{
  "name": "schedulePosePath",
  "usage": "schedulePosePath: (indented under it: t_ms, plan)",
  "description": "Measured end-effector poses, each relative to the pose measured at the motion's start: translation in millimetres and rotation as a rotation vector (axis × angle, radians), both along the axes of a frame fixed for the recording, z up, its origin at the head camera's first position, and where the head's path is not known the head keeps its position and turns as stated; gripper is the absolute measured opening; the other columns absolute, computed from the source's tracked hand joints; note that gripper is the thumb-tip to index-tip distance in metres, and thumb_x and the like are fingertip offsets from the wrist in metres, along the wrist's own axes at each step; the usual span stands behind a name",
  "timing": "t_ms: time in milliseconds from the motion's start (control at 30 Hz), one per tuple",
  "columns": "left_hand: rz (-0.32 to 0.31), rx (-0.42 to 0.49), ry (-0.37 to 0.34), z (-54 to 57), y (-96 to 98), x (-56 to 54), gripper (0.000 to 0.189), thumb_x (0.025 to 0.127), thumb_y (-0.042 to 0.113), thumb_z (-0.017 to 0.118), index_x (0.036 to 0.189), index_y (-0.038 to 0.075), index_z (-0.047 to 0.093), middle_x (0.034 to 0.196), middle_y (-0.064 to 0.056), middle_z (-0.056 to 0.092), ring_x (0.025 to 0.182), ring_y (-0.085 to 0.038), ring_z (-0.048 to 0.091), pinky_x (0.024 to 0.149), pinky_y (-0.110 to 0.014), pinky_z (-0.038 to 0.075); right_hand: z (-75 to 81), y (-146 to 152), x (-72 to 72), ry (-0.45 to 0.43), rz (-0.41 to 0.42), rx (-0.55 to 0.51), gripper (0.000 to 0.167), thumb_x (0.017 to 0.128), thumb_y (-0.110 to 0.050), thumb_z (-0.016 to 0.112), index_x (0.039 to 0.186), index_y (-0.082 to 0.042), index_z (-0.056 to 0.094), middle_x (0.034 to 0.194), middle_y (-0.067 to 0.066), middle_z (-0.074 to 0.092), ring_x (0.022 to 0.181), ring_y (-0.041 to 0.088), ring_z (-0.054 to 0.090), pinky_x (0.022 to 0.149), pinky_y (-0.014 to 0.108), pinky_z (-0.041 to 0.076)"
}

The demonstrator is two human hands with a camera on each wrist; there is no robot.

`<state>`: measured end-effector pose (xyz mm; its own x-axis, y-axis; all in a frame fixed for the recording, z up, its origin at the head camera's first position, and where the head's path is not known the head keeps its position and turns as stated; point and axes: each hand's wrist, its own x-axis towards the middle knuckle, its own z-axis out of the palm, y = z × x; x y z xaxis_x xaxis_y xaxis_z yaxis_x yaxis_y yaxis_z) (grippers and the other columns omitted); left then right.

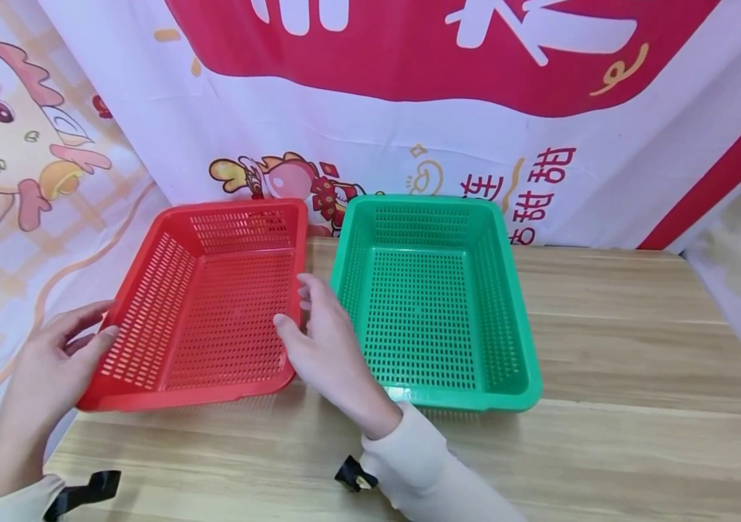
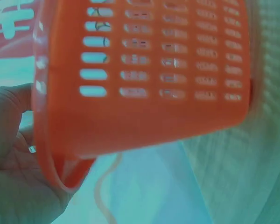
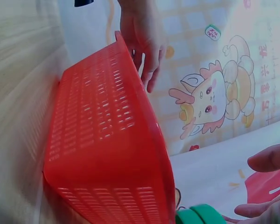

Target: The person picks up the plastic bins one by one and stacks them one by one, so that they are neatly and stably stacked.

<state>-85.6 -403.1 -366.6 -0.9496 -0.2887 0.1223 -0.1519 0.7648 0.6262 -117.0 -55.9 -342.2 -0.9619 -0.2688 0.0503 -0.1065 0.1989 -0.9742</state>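
A red plastic basket (image 1: 233, 319) with slotted walls stands on the wooden table, on the left in the head view. At its left rim is my left hand (image 1: 57, 355), the thumb and fingers parted and their tips right at the edge. The left wrist view shows this hand (image 2: 18, 163) behind the rim of the red basket (image 2: 144, 116). My right hand (image 1: 328, 344) is at the right rim, its thumb spread from the fingers and overlapping the basket's inside. In the right wrist view, the right hand's thumb (image 3: 270, 158) and fingers are apart, with nothing between them.
A green basket (image 1: 419, 312) of similar shape stands to the right of the red one, a narrow gap between them. Wooden table (image 1: 631, 348) surface extends to the right and in front. Printed cloth (image 1: 344, 130) hangs behind and at the left.
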Motion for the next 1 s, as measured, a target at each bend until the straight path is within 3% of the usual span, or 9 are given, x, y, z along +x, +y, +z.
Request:
schedulePosePath:
  t_ms: [133,167,233,433,667,1000]
  plan:
    - [0.028,0.060,-0.072,-6.3,-8.9,-3.9,0.064,0.110,0.036,0.059,0.164,0.007,0.043,0.159,-0.038,0.046,0.099,0.013,0.065,0.065,-0.001,0.050,-0.4,-7.3,-2.1,-0.031,-0.012,0.037,0.066,0.106,-0.023,0.065,0.166,-0.015,0.038,0.157,0.005,0.052,0.143,0.023,0.054,0.109,0.048,0.059]
    - [0.032,0.083,-0.090,-7.7,-11.3,-5.0,0.066,0.110,0.038,0.059,0.166,0.008,0.041,0.159,-0.039,0.045,0.093,0.022,0.056,0.064,-0.003,0.052,-0.5,-8.8,-2.7,-0.035,-0.012,0.039,0.066,0.107,-0.023,0.065,0.166,-0.016,0.037,0.158,0.005,0.051,0.143,0.022,0.054,0.108,0.047,0.060]
    - [0.033,0.127,-0.123,-10.1,-14.8,-7.0,0.068,0.110,0.040,0.057,0.168,0.009,0.036,0.158,-0.040,0.044,0.087,0.028,0.047,0.063,-0.008,0.056,-0.6,-11.1,-3.8,-0.046,-0.007,0.038,0.068,0.106,-0.023,0.066,0.167,-0.016,0.035,0.158,0.004,0.050,0.141,0.020,0.054,0.104,0.044,0.062]
    - [0.011,0.175,-0.159,-18.9,-23.0,-8.6,0.068,0.111,0.041,0.055,0.170,0.015,0.033,0.163,-0.037,0.037,0.087,0.029,0.050,0.066,-0.012,0.059,-1.9,-15.8,-6.5,-0.058,0.007,0.045,0.071,0.105,-0.022,0.068,0.167,-0.015,0.034,0.156,0.004,0.050,0.138,0.022,0.057,0.098,0.042,0.065]
    - [0.040,0.245,-0.200,-25.1,-26.2,-11.3,0.063,0.112,0.043,0.052,0.171,0.033,0.031,0.170,-0.032,0.027,0.080,0.016,0.062,0.065,-0.021,0.063,-3.3,-17.1,-9.8,-0.078,0.004,0.055,0.069,0.105,-0.022,0.069,0.166,-0.015,0.037,0.153,0.005,0.052,0.134,0.021,0.058,0.099,0.043,0.065]
    - [0.078,0.329,-0.240,-26.3,-32.4,-13.3,0.062,0.111,0.042,0.056,0.169,0.041,0.033,0.174,-0.022,0.023,0.076,0.009,0.068,0.064,-0.025,0.065,-5.5,-16.9,-12.4,-0.149,-0.008,0.035,0.063,0.103,-0.018,0.070,0.162,-0.013,0.047,0.150,0.007,0.058,0.131,0.021,0.064,0.099,0.040,0.065]
